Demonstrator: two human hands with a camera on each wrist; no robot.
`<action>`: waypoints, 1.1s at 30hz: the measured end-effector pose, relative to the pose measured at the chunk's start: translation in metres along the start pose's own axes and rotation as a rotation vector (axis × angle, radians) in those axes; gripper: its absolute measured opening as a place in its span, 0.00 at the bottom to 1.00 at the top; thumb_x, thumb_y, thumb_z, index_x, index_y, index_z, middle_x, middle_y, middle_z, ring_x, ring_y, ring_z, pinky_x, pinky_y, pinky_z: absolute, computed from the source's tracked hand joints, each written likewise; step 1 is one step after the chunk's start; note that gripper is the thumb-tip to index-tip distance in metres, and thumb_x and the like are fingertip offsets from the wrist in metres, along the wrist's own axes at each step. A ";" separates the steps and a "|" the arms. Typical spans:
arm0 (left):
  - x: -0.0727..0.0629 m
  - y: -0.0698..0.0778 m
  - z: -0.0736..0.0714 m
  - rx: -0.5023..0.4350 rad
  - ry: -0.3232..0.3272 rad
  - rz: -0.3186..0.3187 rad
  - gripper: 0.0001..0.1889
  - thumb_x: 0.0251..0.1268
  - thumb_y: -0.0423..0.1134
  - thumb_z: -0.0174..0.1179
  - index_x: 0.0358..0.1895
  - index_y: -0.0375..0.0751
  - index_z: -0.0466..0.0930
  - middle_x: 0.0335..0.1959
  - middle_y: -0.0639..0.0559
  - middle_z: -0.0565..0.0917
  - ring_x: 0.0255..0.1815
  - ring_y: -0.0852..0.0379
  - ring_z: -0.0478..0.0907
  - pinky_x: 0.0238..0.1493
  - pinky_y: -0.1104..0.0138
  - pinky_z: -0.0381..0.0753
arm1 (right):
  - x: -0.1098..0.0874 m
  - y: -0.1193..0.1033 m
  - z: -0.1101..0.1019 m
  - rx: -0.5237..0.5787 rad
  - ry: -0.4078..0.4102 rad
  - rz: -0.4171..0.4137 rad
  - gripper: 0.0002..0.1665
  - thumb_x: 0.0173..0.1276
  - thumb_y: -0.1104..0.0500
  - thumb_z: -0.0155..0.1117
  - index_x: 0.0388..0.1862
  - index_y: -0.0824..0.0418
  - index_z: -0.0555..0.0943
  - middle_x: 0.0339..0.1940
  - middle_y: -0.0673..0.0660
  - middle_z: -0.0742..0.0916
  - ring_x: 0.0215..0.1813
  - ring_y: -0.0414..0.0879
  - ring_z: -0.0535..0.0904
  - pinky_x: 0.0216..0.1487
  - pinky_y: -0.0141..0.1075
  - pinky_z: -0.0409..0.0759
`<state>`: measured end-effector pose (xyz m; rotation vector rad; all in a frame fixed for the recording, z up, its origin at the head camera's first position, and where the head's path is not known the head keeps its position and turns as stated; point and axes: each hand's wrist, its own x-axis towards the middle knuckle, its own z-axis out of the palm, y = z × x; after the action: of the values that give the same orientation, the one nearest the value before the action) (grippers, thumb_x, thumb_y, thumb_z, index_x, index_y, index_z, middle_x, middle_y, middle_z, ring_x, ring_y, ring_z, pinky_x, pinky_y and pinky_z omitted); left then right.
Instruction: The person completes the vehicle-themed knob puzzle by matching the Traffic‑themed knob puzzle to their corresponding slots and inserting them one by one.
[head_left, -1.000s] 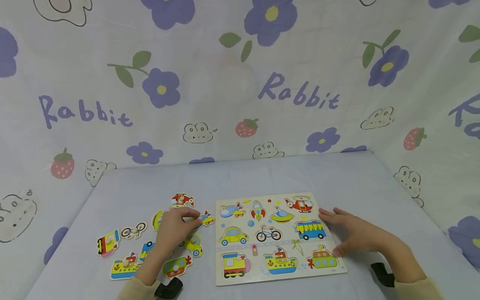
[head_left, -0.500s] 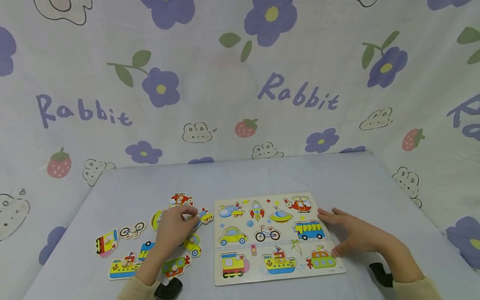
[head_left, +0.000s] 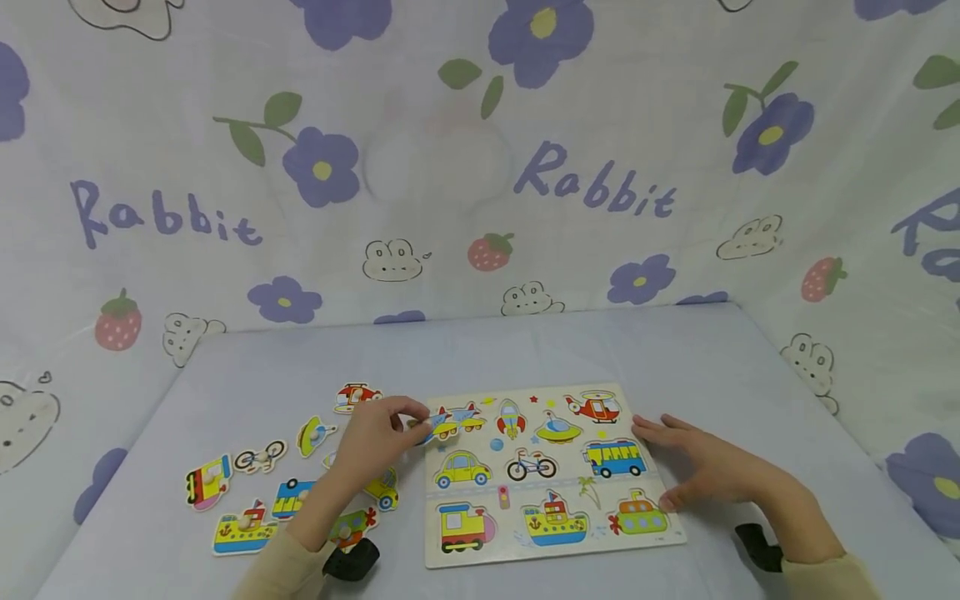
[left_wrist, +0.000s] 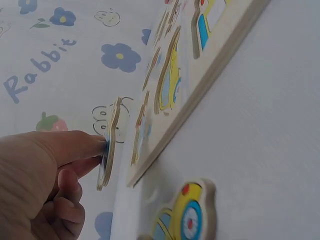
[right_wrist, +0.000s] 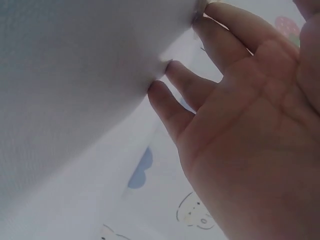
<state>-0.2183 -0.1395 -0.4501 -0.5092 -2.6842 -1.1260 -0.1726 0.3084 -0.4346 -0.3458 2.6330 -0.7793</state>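
My left hand (head_left: 378,437) pinches an airplane puzzle piece (head_left: 442,426) between thumb and fingers. In the head view the piece overlaps the upper left corner of the wooden puzzle board (head_left: 517,500), beside the printed airplane. The left wrist view shows the airplane piece (left_wrist: 111,145) edge-on, lifted off the table, with the board (left_wrist: 200,95) beyond it. My right hand (head_left: 708,462) lies at the board's right edge with fingers spread, thumb near the printed submarine. In the right wrist view the fingertips of my right hand (right_wrist: 240,110) touch the white tabletop.
Left of the board lie loose pieces: a helicopter (head_left: 356,397), a flying saucer (head_left: 311,436), a bicycle (head_left: 260,457), a train (head_left: 208,482), a ship (head_left: 243,532), a bus (head_left: 291,498), a car (head_left: 387,490) and a submarine (head_left: 354,527). A printed cloth (head_left: 450,183) hangs behind the table.
My left hand has lifted the airplane piece from among the loose pieces and carried it right to the board's upper left corner. My right hand stays at the board's right edge.
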 end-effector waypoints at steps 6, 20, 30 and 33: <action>0.011 0.011 0.002 0.010 -0.054 0.035 0.06 0.58 0.41 0.72 0.38 0.48 0.89 0.28 0.66 0.81 0.24 0.59 0.70 0.25 0.66 0.70 | 0.000 0.008 0.002 -0.113 0.039 -0.033 0.65 0.39 0.33 0.79 0.76 0.54 0.66 0.78 0.60 0.61 0.76 0.71 0.42 0.63 0.73 0.43; 0.029 0.009 0.018 -0.009 -0.119 0.053 0.05 0.58 0.39 0.72 0.37 0.47 0.88 0.31 0.65 0.84 0.29 0.60 0.73 0.32 0.64 0.74 | -0.002 0.010 0.002 -0.134 0.039 -0.059 0.62 0.43 0.32 0.77 0.76 0.51 0.66 0.78 0.65 0.58 0.74 0.74 0.41 0.61 0.75 0.39; 0.038 0.006 0.029 -0.015 -0.168 0.037 0.04 0.59 0.38 0.71 0.37 0.46 0.87 0.33 0.61 0.85 0.31 0.58 0.74 0.36 0.62 0.76 | -0.002 0.010 0.003 -0.121 0.040 -0.047 0.62 0.42 0.32 0.78 0.76 0.51 0.66 0.78 0.65 0.58 0.74 0.74 0.41 0.61 0.74 0.38; 0.039 0.003 0.031 -0.028 -0.165 0.034 0.04 0.58 0.38 0.71 0.36 0.46 0.87 0.33 0.61 0.85 0.31 0.58 0.74 0.36 0.62 0.75 | -0.002 0.009 0.003 -0.118 0.040 -0.043 0.62 0.42 0.32 0.78 0.76 0.51 0.66 0.78 0.65 0.58 0.74 0.74 0.40 0.61 0.74 0.38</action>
<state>-0.2540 -0.1061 -0.4575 -0.6786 -2.7892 -1.1616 -0.1707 0.3149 -0.4416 -0.4244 2.7242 -0.6518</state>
